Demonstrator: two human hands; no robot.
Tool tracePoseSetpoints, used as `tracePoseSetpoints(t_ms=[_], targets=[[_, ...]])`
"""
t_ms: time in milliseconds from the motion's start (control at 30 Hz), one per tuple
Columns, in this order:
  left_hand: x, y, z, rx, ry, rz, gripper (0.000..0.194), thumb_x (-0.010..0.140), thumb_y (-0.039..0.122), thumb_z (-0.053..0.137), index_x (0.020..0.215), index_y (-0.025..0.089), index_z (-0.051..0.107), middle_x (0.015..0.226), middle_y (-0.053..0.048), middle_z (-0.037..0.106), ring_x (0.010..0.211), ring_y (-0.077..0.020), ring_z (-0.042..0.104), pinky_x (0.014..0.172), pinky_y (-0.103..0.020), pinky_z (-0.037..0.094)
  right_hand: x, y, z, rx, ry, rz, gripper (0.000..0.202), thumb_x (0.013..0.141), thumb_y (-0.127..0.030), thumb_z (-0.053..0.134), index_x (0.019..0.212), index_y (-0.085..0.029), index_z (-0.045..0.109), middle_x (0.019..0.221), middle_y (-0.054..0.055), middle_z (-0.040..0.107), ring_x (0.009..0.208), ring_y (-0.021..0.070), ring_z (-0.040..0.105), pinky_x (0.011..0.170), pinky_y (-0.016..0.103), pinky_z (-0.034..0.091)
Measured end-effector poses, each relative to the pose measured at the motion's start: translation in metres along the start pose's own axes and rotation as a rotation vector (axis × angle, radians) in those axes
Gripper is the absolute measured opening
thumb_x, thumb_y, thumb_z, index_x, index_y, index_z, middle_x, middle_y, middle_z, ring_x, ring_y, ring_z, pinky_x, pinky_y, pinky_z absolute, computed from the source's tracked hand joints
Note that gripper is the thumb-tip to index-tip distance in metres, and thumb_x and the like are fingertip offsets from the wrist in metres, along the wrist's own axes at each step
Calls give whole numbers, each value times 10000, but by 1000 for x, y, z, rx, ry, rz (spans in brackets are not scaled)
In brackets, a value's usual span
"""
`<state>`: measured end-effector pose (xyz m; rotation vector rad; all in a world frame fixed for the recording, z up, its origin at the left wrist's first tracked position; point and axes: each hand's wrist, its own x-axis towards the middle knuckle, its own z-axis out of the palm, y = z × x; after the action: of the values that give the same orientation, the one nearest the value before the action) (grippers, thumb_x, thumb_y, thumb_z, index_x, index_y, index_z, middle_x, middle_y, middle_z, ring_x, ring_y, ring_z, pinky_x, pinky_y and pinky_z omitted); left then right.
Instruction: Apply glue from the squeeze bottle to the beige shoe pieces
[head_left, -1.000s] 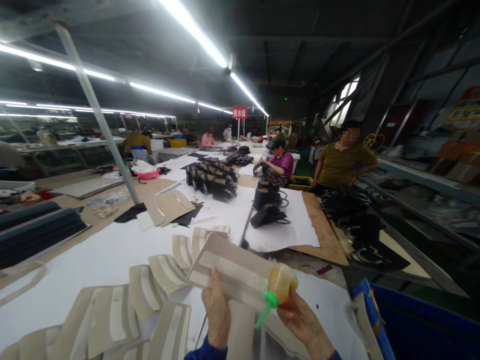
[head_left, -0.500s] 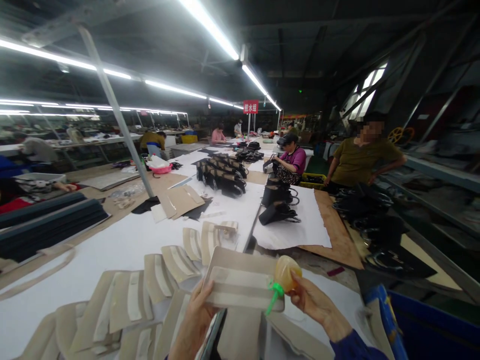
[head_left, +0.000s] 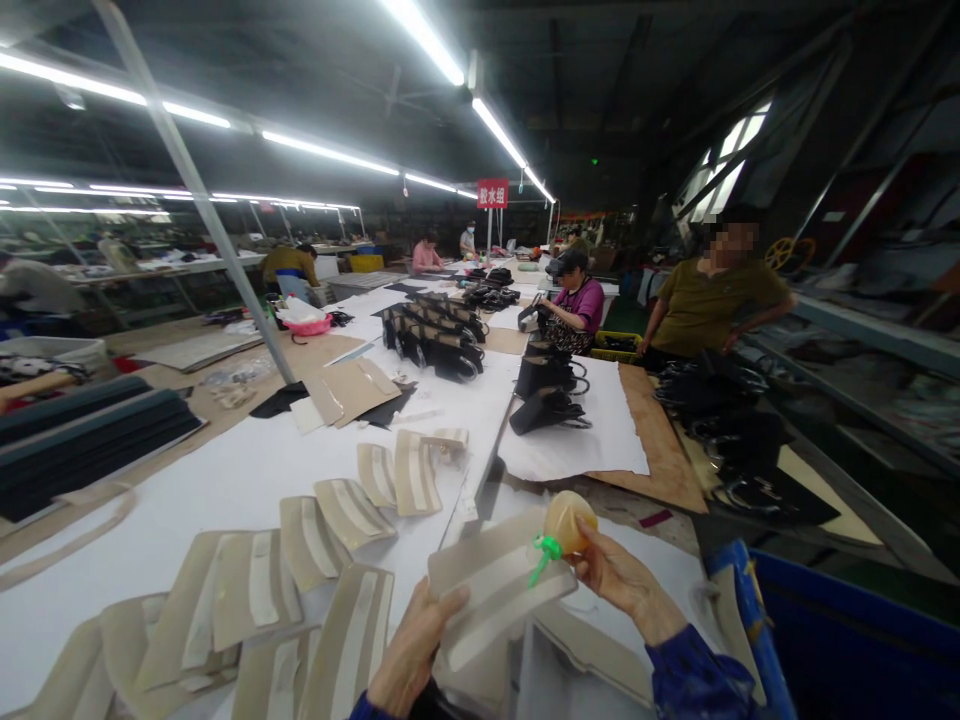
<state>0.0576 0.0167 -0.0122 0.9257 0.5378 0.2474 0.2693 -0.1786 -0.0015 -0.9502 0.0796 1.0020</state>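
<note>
My left hand [head_left: 414, 650] holds a beige leather-like panel [head_left: 491, 585] with pale strips across it, fingers gripping its lower left edge. My right hand [head_left: 622, 580] grips a small amber squeeze bottle [head_left: 570, 521] with a green nozzle [head_left: 544, 553], and the nozzle touches the panel's right end. Both hands hover just above the white-covered table [head_left: 225, 475]. Several similar beige panels [head_left: 330, 515] lie fanned in a row on the table to the left.
Black bags [head_left: 435, 345] and black pieces [head_left: 551, 405] stand farther up the table. Dark strip stacks [head_left: 82, 440] lie at left. A blue bin [head_left: 840, 640] sits at lower right. Two people [head_left: 705, 300] work at the right side, others farther back.
The panel has come lower and tilted, its right end now raised toward the bottle. My left hand shifted to the panel's lower left edge. The view swung slightly.
</note>
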Motion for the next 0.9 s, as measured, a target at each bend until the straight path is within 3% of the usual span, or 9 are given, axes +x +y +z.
tracePoseSetpoints(t_ms=[100,267,367,500,667,800,900], targets=[[0,-21,5,-72,-29,-67,540,598,408,912,1007,114,717,941,-119,782,904,-296,722,693,-311,543,-3,2,6,60,38,13,395,596,-195,933,886,-115,678,793,72,722,612,139,666,411,123,477],[-3,-61,19,-203,-58,-168,521,557,399,940,929,107,720,862,-135,781,985,-356,712,835,-388,553,-13,8,30,149,94,-70,537,387,-226,1003,816,-125,696,736,43,713,572,130,641,390,131,465],[-5,-69,23,-305,-33,-171,478,638,373,907,978,113,696,911,-139,782,1055,-351,694,887,-395,551,-24,11,46,219,124,-169,557,352,-255,1005,820,-177,716,794,12,729,606,123,647,395,130,454],[-11,-49,27,-419,-35,-84,554,764,334,833,1219,123,597,1155,-152,736,1117,-312,673,957,-381,537,-41,11,68,270,150,-282,521,363,-294,1002,799,-196,734,796,5,730,608,121,636,396,142,443],[-17,-19,45,-463,-85,40,888,670,128,869,1437,117,422,1148,-154,738,1110,-318,674,980,-378,532,-56,4,100,230,140,-400,532,325,-315,1004,781,-197,758,845,47,739,653,143,639,441,171,483],[-22,-2,61,-483,-73,87,789,710,90,791,1426,122,462,1065,-126,764,1067,-298,692,951,-359,547,-66,4,116,66,194,-552,489,305,-382,996,669,-175,743,710,52,702,609,141,617,505,199,522],[-30,13,70,-484,-49,91,773,736,93,768,1435,104,439,1058,-140,762,1029,-297,705,921,-367,561,-76,8,118,-75,180,-675,470,351,-403,983,708,-196,759,654,36,677,553,138,593,496,215,523]])
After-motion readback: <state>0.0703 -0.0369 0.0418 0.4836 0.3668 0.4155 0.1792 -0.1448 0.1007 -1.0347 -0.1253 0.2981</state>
